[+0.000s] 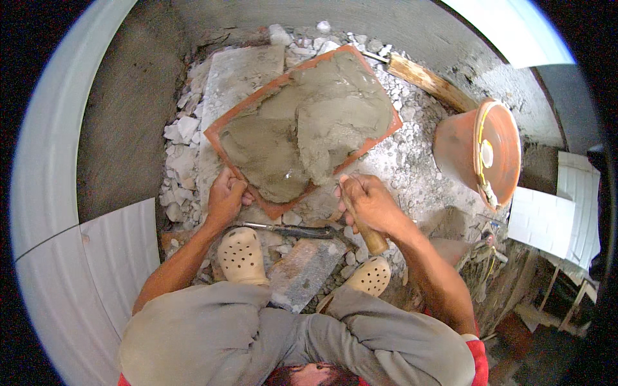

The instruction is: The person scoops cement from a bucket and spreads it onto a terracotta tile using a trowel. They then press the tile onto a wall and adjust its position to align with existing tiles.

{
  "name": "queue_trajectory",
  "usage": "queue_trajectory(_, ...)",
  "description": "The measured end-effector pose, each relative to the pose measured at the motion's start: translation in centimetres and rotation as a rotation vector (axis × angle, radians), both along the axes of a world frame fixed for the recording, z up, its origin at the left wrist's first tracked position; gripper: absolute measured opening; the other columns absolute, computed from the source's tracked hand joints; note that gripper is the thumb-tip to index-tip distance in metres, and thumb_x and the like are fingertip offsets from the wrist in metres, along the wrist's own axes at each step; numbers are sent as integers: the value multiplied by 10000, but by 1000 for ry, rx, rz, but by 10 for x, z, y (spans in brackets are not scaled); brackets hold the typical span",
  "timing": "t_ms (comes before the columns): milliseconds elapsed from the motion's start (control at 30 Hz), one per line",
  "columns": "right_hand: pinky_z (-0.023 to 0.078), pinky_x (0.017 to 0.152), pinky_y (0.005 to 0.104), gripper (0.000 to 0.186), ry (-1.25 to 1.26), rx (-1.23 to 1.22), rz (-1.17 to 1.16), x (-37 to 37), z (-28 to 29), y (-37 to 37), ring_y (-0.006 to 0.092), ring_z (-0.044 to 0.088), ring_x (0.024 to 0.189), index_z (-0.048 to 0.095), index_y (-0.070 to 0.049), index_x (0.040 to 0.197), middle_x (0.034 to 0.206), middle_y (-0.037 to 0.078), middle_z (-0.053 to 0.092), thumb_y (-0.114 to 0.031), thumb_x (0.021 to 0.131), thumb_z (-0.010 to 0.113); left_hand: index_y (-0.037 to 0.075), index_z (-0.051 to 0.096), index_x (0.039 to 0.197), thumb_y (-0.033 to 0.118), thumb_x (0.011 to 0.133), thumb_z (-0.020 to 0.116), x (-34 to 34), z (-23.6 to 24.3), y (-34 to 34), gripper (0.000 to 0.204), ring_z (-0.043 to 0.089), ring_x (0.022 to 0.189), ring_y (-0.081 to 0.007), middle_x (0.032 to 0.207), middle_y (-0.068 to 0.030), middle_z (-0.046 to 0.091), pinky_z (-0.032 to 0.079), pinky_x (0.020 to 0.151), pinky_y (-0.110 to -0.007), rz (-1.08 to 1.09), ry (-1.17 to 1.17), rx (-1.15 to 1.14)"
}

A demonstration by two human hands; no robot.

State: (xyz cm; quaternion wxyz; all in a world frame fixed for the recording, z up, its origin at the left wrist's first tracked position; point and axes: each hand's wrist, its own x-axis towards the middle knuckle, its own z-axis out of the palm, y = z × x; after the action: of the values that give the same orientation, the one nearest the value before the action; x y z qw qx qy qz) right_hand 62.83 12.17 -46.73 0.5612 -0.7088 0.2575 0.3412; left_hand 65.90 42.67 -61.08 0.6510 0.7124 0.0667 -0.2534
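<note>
1. Tile (273, 211), over rubble (421, 154), is being clamped by left hand (227, 194), fingers on near-left edge
2. Mortar (273, 138) is being borne on tile
3. Handle (372, 238) is being clasped by right hand (372, 201), fingers wrapped round

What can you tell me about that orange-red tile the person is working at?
The tile is flat, rectangular and orange-red, perhaps fired clay. Wet-looking grey mortar lies thick and uneven over most of its top, leaving bare strips along the edges. It sits at a slant, one corner toward the person, overlapping a pale slab at its upper left. The left hand is at its lower-left edge, seemingly gripping it; the right hand is near the lower-right edge. Its underside is hidden.
</note>
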Motion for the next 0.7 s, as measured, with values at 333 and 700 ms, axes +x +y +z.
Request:
queue_trajectory(333, 487, 473, 354, 382, -124, -19, 267, 0, -14, 33, 198, 599, 544, 587, 26, 941, 688, 118, 598, -322, 1023, 450, 3, 509, 1124, 94, 940, 508, 1, 6, -2, 206, 638, 679, -142, 881, -89, 651, 530, 592, -267, 31, 55, 14)
queue_trajectory(700, 507, 543, 379, 363, -377, -420, 636, 20, 31, -42, 266, 611, 556, 605, 12, 897, 690, 144, 617, -321, 1000, 507, 3, 523, 1110, 102, 950, 490, 0, 3, 0, 191, 648, 676, -142, 852, -85, 665, 549, 613, -274, 12, 10, 42)
